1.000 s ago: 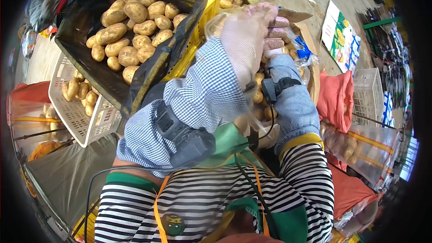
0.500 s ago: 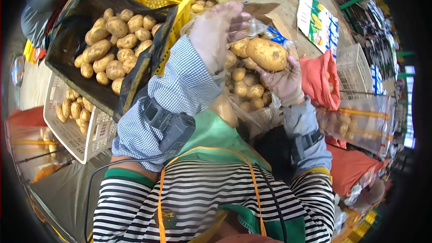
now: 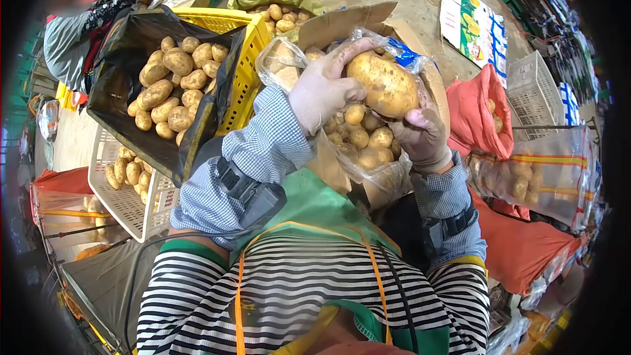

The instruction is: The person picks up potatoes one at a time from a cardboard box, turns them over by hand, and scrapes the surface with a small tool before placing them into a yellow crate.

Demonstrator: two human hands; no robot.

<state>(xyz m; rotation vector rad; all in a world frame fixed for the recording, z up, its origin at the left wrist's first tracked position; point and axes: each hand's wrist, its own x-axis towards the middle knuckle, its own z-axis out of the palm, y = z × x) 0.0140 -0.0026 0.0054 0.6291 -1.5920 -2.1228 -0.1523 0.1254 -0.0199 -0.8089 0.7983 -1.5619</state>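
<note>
On the near side of the cardboard box (image 3: 348,24) we record a green apron (image 3: 322,200) over a striped top (image 3: 309,263). Both forearms carry checked sleeves (image 3: 269,125), with a dark device (image 3: 266,202) strapped to each.

Over the box we find one large potato (image 3: 384,84), pale brown with small dark specks, raised above the smaller potatoes (image 3: 365,135) lying inside. The right hand (image 3: 424,139), gloved, is above the box's right side, its grip holding the potato's right end. The left hand (image 3: 327,91), also gloved, is above the box's left side; its grip is narrow, one finger reaching along the potato's upper edge and the other fingers bent by its left end. We cannot tell how far the fingers wrap underneath.

Left of the box and nearer to the wearer we note a white crate (image 3: 118,207) of potatoes; right of the box, a clear bag (image 3: 519,174), also with potatoes. Beside the box stand a yellow crate (image 3: 244,79) with a black liner (image 3: 108,108), filled with potatoes, to its left, and an open red bag (image 3: 483,115) to its right.

Beyond the box we observe an olive sack (image 3: 243,0) of potatoes and, to the right, printed cardboard (image 3: 470,26) on the floor. Beyond its left side, another person (image 3: 66,52) is partly visible.
</note>
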